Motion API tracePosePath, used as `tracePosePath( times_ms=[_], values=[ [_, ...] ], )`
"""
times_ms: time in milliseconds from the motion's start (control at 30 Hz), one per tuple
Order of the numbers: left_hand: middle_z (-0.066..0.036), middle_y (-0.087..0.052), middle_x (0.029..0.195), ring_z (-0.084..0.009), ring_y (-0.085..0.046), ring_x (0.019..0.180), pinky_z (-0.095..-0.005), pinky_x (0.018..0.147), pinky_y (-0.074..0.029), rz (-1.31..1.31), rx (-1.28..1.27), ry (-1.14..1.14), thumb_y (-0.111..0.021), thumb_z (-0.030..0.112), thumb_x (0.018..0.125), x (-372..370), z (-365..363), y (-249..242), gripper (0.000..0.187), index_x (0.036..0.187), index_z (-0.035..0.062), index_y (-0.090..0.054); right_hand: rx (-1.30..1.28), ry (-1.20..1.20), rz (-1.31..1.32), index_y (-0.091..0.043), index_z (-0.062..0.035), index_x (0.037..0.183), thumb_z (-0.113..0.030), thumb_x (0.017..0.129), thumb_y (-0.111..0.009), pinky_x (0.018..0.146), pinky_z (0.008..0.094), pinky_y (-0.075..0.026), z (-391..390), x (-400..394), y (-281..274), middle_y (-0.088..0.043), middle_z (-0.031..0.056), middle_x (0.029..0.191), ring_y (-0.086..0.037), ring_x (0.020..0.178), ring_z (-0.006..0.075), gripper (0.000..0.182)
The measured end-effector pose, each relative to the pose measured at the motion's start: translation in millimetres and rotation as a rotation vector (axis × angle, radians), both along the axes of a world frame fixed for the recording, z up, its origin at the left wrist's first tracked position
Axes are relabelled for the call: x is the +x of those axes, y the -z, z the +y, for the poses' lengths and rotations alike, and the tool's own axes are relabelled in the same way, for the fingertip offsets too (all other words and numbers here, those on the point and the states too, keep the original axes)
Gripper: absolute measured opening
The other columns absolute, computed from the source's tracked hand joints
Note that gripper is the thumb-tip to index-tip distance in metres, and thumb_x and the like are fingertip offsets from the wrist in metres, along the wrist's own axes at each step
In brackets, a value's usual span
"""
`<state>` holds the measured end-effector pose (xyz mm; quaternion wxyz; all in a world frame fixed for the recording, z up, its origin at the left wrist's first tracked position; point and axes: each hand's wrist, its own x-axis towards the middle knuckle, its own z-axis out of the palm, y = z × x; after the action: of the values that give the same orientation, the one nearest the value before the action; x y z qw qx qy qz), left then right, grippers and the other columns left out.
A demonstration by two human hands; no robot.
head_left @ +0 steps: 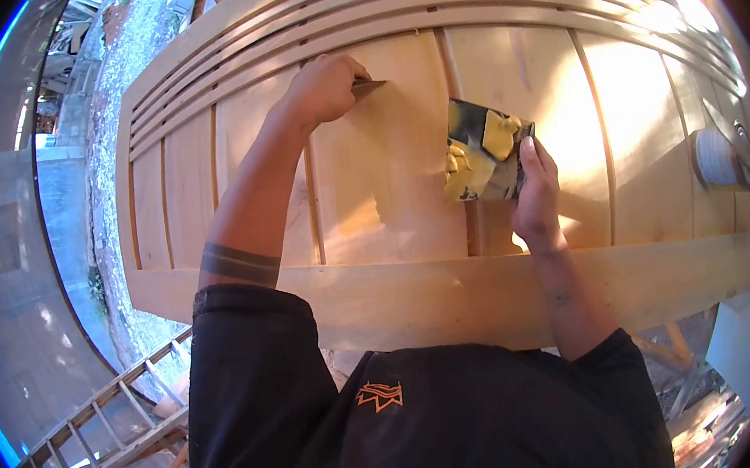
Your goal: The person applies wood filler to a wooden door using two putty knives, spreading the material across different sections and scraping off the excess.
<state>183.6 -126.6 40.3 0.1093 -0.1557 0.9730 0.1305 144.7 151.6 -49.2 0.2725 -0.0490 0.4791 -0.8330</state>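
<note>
Pressing flat against the wooden door (407,195), a putty knife (368,86) is gripped in the left hand (324,87); beside it, a filler-loaded board (481,149) is clasped by the right hand (535,193), kept within reach.

Wooden door (398,294) laid flat, pale panels with grooves; roll of tape (718,159) lying near its right end.

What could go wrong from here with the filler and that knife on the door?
1. The right hand holds the board tilted above the door; yellow filler lumps might slide onto clean wood.
2. The putty knife in the left hand meets the panel by its corner and could scratch it.
3. The can near the door's right edge may get knocked off.
</note>
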Motion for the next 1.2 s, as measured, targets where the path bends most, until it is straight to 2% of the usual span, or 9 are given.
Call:
tracePosePath(
  times_ms=[133,400,633,733,833,967,1067,1100,1200],
  values=[
    [-0.018,-0.067,0.095,-0.0334,-0.063,0.091,-0.0386,0.082,-0.049,-0.081,0.001,0.181,-0.050,-0.008,0.061,31.1,22.2,1.9,0.046,0.101,0.0056,-0.069,-0.048,-0.005,-0.139,-0.053,0.0030,0.112,-0.022,0.100,-0.038,0.084,0.0253,-0.045,0.4,2.2,-4.9,-0.060,0.0062,0.105,-0.056,0.093,0.0112,0.032],
    [-0.016,-0.065,0.103,-0.0333,-0.062,0.093,-0.0409,0.083,-0.049,-0.125,0.169,0.033,-0.050,-0.008,0.070,164.2,131.9,-21.8,0.040,0.104,0.0050,-0.067,-0.077,-0.027,-0.144,-0.052,0.0033,0.114,-0.023,0.100,-0.038,0.083,0.0259,-0.047,1.9,4.5,-10.0,-0.060,0.0069,0.106,-0.057,0.094,0.0119,0.033],
    [-0.019,-0.062,0.111,-0.0343,-0.059,0.102,-0.0400,0.090,-0.046,0.223,-0.121,-0.090,-0.049,-0.009,0.073,133.3,82.4,-17.9,0.042,0.111,0.0043,-0.062,-0.031,-0.045,-0.130,-0.053,0.0024,0.113,-0.022,0.100,-0.038,0.081,0.0250,-0.048,4.4,2.1,-4.5,-0.061,0.0066,0.105,-0.059,0.092,0.0124,0.032],
    [-0.020,-0.057,0.110,-0.0352,-0.054,0.105,-0.0435,0.084,-0.046,0.253,-0.195,-0.035,-0.050,-0.004,0.075,145.1,75.6,30.9,0.040,0.113,0.0042,-0.059,-0.070,-0.027,-0.099,-0.053,0.0023,0.114,-0.022,0.100,-0.038,0.081,0.0257,-0.049,5.0,0.5,-0.6,-0.061,0.0069,0.104,-0.060,0.092,0.0128,0.032],
    [-0.026,-0.051,0.118,-0.0409,-0.051,0.109,-0.0472,0.089,-0.045,0.147,-0.175,-0.088,-0.051,-0.003,0.077,172.3,104.3,41.0,0.042,0.118,0.0022,-0.056,-0.022,-0.039,-0.111,-0.049,0.0033,0.119,-0.024,0.100,-0.035,0.087,0.0292,-0.047,5.2,-1.9,-4.0,-0.058,0.0085,0.110,-0.057,0.100,0.0152,0.036],
    [-0.025,-0.053,0.117,-0.0396,-0.052,0.108,-0.0453,0.087,-0.046,0.066,-0.102,-0.013,-0.051,-0.003,0.076,212.6,138.5,19.0,0.043,0.118,0.0031,-0.057,-0.009,-0.060,-0.126,-0.050,0.0028,0.117,-0.023,0.100,-0.036,0.085,0.0284,-0.047,-1.0,4.4,-7.1,-0.058,0.0079,0.109,-0.058,0.098,0.0151,0.034],
    [-0.018,-0.060,0.111,-0.0351,-0.057,0.104,-0.0423,0.088,-0.046,-0.114,0.185,-0.098,-0.049,-0.010,0.070,204.9,126.5,-18.3,0.048,0.113,0.0057,-0.062,-0.005,-0.027,-0.144,-0.052,0.0018,0.114,-0.022,0.100,-0.037,0.083,0.0273,-0.048,-0.1,4.3,-8.8,-0.060,0.0066,0.106,-0.059,0.095,0.0141,0.032],
    [-0.017,-0.063,0.108,-0.0328,-0.058,0.104,-0.0404,0.090,-0.046,-0.178,0.183,-0.096,-0.047,-0.011,0.069,194.6,111.8,-24.1,0.048,0.110,0.0046,-0.064,-0.008,-0.025,-0.142,-0.052,0.0016,0.114,-0.023,0.100,-0.037,0.084,0.0274,-0.048,-1.2,2.8,-9.2,-0.059,0.0065,0.106,-0.059,0.096,0.0140,0.032],
    [-0.018,-0.063,0.110,-0.0347,-0.059,0.102,-0.0405,0.091,-0.046,0.091,-0.071,0.003,-0.045,-0.011,0.071,143.8,61.9,-21.3,0.047,0.111,0.0042,-0.064,-0.017,-0.083,-0.087,-0.046,0.0040,0.123,-0.024,0.100,-0.033,0.091,0.0312,-0.045,1.7,0.8,-4.0,-0.055,0.0104,0.115,-0.056,0.105,0.0181,0.038]
  ],
)
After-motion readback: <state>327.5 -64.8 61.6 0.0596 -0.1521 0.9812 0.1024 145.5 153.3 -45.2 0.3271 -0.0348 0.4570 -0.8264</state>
